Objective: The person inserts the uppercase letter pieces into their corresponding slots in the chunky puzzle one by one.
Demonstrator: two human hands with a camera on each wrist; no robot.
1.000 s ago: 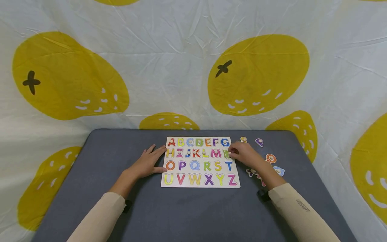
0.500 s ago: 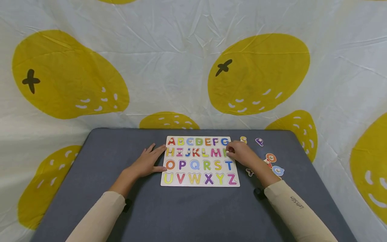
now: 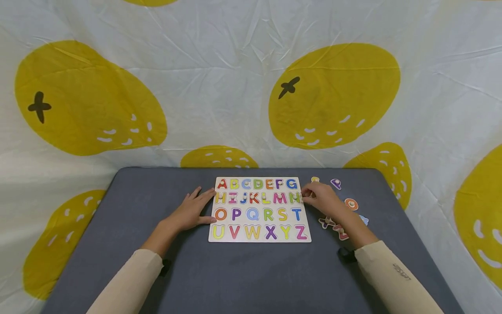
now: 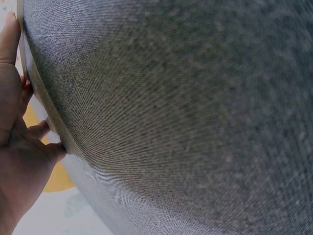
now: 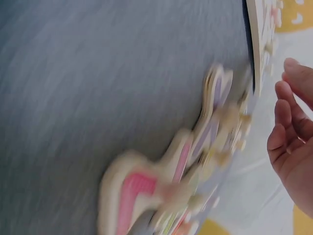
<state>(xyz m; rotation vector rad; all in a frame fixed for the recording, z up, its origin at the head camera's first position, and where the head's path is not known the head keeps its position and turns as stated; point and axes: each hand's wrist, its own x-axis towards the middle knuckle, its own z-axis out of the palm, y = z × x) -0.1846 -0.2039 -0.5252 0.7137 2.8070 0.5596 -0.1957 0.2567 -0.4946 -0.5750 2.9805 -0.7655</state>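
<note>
A wooden alphabet puzzle board (image 3: 255, 222) lies on the table. Knobs stand on its upper two letter rows; the lower two rows show flat printed letters. My left hand (image 3: 191, 211) rests at the board's left edge, fingers spread and thumb apart; in the left wrist view the fingertips of that hand (image 4: 24, 156) touch the rim. At the board's right edge is my right hand (image 3: 320, 198), right beside the green letter N (image 3: 294, 198) in its slot. In the right wrist view the thumb and loosely bent fingers of this hand (image 5: 293, 127) hold nothing visible.
Loose knobbed letters lie right of the board: a purple P (image 3: 336, 184), an orange O (image 3: 351, 204), a purple X (image 3: 326, 223), a pink Z (image 3: 341, 232) and a yellow piece (image 3: 315, 179). My right forearm partly covers a blue piece (image 3: 365, 220). A patterned curtain (image 3: 235, 87) hangs behind.
My right hand moved slightly left over the N, then drew back right off it, uncovering the N in its slot. My left hand stayed at the board's edge.
</note>
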